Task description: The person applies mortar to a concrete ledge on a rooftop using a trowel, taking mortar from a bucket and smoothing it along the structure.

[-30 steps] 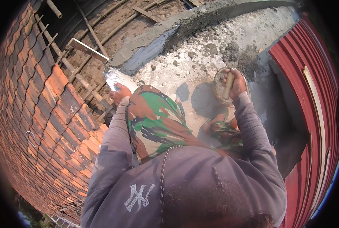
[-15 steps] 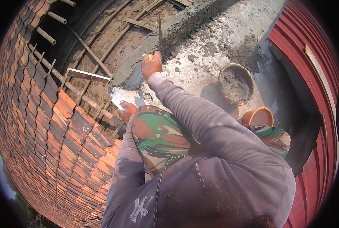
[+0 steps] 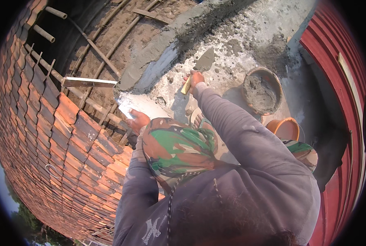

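Note:
My right hand (image 3: 196,78) is closed round the yellow handle of a trowel (image 3: 205,60); its grey pointed blade lies over the mortar-spattered slab. At the near end of the low mortar-covered wall (image 3: 150,61), my left hand (image 3: 139,120) grips the edge of a bright white block (image 3: 144,103). The left thumb shows on top, while the other fingers are mostly hidden. A bucket of wet grey mortar (image 3: 261,91) stands to the right of my right hand. Close behind it sits an orange bucket (image 3: 284,128) with brownish contents.
Clay roof tiles (image 3: 68,164) slope away on the left, beside an open gap with bamboo poles (image 3: 102,55). A pale-edged wooden board (image 3: 89,82) juts over that gap. Red corrugated roofing (image 3: 334,45) borders the right side. Mortar crumbs litter the slab (image 3: 228,53).
My right hand has drawn the trowel back from the wall to the right and nearer me, and the blade has turned flatter. My left hand stays at the white block.

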Demonstrator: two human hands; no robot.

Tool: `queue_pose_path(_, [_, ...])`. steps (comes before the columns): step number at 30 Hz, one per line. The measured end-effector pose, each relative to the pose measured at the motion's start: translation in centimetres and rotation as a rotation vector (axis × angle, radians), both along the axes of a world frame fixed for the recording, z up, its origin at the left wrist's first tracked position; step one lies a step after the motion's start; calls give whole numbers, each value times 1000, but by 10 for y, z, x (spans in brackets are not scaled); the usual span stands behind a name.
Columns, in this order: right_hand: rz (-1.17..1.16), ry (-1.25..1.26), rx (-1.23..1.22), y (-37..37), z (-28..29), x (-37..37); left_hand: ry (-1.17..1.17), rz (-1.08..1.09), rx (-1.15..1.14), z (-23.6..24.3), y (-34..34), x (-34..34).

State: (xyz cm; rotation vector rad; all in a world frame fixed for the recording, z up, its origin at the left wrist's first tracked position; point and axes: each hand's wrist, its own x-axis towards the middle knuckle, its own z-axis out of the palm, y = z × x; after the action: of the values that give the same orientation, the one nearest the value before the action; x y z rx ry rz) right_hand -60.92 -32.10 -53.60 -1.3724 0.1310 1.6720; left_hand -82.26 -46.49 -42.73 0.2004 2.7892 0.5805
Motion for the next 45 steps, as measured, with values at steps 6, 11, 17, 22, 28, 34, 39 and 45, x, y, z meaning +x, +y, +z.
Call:
queue_pose_path(6, [-137, 62, -18, 97, -3, -28, -50, 23, -50, 11, 10, 12])
queue_pose_path(11, [-57, -54, 131, 114, 26, -54, 58, 67, -89, 4, 9, 11])
queue_pose_path(17, [-3, -88, 217, 61, 35, -68, 44, 59, -84, 2, 16, 16])
queue_pose_path(22, [100, 178, 246, 4, 80, -62, 124, 66, -77, -13, 11, 4])
queue_pose_path(28, [52, 634, 437, -2, 121, 41, 136, 97, -93, -24, 13, 1])
queue_pose_path(34, [-286, -194, 706, 36, 207, 117, 85, 90, -25, 5, 6, 13])
queue_pose_path(39, [-561, -897, 397, 98, 167, 92, 77, 69, -39, -4, 5, 6])
queue_pose_path(45, [310, -839, 588, 35, 157, -52, 59, 62, -39, -10, 3, 1])
